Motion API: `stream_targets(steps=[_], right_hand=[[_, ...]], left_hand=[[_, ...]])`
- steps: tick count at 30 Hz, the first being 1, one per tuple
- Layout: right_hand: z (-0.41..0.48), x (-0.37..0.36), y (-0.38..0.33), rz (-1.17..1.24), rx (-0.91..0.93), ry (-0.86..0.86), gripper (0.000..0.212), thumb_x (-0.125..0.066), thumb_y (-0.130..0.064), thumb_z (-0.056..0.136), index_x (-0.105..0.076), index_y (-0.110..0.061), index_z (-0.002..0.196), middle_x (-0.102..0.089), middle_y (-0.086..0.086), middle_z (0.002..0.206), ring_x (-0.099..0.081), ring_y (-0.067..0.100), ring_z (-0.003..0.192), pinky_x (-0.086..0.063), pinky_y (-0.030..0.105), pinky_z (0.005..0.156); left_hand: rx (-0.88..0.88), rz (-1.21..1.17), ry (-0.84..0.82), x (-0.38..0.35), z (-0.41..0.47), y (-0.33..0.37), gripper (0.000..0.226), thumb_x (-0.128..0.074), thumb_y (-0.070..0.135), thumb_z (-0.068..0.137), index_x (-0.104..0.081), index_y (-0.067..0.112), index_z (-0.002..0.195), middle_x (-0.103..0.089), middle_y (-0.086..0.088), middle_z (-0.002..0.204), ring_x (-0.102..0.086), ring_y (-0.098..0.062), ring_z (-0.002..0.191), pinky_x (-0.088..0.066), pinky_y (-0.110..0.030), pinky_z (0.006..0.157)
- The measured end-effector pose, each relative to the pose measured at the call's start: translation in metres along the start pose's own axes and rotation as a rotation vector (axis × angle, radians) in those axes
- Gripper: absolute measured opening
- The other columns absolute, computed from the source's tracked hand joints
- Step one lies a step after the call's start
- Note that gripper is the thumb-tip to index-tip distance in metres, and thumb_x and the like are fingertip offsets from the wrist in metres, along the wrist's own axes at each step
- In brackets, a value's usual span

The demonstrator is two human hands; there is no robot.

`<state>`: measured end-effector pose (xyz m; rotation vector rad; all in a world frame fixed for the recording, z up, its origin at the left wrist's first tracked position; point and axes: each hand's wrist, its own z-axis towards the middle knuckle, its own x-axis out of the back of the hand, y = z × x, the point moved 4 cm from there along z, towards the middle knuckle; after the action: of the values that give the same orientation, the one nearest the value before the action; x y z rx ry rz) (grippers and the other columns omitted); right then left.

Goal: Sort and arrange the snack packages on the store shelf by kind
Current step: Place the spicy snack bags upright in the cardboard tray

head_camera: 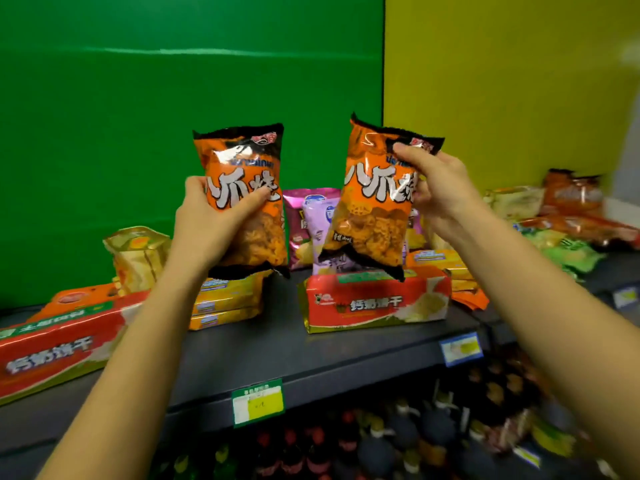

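Note:
I hold two alike orange snack bags with black ends up in the air above the dark shelf [277,348]. My left hand [207,223] grips the left orange bag [242,161] round its middle, upright. My right hand [440,188] pinches the right orange bag [367,216] near its top right corner, and that bag hangs tilted. Below them on the shelf lie a red biscuit pack [377,303] at centre and another red biscuit pack [52,344] at the left.
Yellow flat packs [228,299] are stacked behind my left arm, with a gold bag [138,254] further left. Pink and purple chip bags [311,216] stand at the back. Orange and green bags [571,216] pile up at the right. Bottles fill the lower shelf [381,441].

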<state>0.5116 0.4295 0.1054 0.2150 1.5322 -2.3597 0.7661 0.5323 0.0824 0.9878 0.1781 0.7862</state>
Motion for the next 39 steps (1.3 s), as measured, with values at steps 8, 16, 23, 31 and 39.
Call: stream_targets(steps=[8,16,23,31,39], right_hand=[[-0.049,0.173,-0.029,-0.1,-0.038,0.302,0.017,-0.067,-0.024,0.08,-0.064,-0.017,0.095,-0.07,0.0,0.084,-0.065,0.012,0.069,-0.05,0.024,0.062],[-0.098,0.356,-0.072,-0.158,-0.1,0.535,0.008,-0.068,-0.02,0.08,-0.063,-0.014,0.084,-0.073,-0.001,0.065,-0.068,0.01,0.053,-0.057,0.025,0.054],[-0.106,0.479,-0.101,-0.228,-0.129,0.624,0.039,-0.068,-0.024,0.079,-0.061,-0.005,0.113,-0.069,0.009,0.101,-0.065,0.02,0.081,-0.052,0.038,0.086],[-0.058,0.564,-0.122,-0.268,-0.118,0.596,0.024,-0.068,-0.024,0.079,-0.062,-0.011,0.098,-0.068,0.004,0.09,-0.065,0.018,0.079,-0.052,0.039,0.086],[0.014,0.655,-0.106,-0.238,-0.106,0.551,0.019,-0.067,-0.024,0.081,-0.062,-0.011,0.094,-0.068,0.003,0.087,-0.065,0.013,0.07,-0.051,0.027,0.061]], left_hand=[[-0.027,-0.117,-0.306,-0.161,-0.044,0.049,0.067,-0.074,0.056,0.055,-0.045,0.019,0.103,-0.064,-0.002,0.108,-0.063,-0.021,0.1,-0.05,-0.046,0.09],[-0.059,-0.182,-0.521,-0.324,-0.123,0.119,0.053,-0.077,0.052,0.063,-0.051,0.021,0.098,-0.064,0.005,0.102,-0.06,-0.017,0.098,-0.048,-0.036,0.09],[0.002,-0.189,-0.597,-0.432,-0.183,0.157,0.078,-0.074,0.06,0.058,-0.047,0.018,0.117,-0.063,0.001,0.117,-0.06,-0.021,0.105,-0.047,-0.042,0.095],[0.029,-0.134,-0.576,-0.529,-0.196,0.191,0.08,-0.07,0.061,0.064,-0.044,0.015,0.123,-0.06,-0.002,0.123,-0.059,-0.023,0.11,-0.046,-0.044,0.098],[0.067,-0.152,-0.504,-0.646,-0.18,0.19,0.088,-0.068,0.066,0.051,-0.042,0.016,0.118,-0.062,-0.002,0.119,-0.061,-0.024,0.105,-0.049,-0.045,0.093]])
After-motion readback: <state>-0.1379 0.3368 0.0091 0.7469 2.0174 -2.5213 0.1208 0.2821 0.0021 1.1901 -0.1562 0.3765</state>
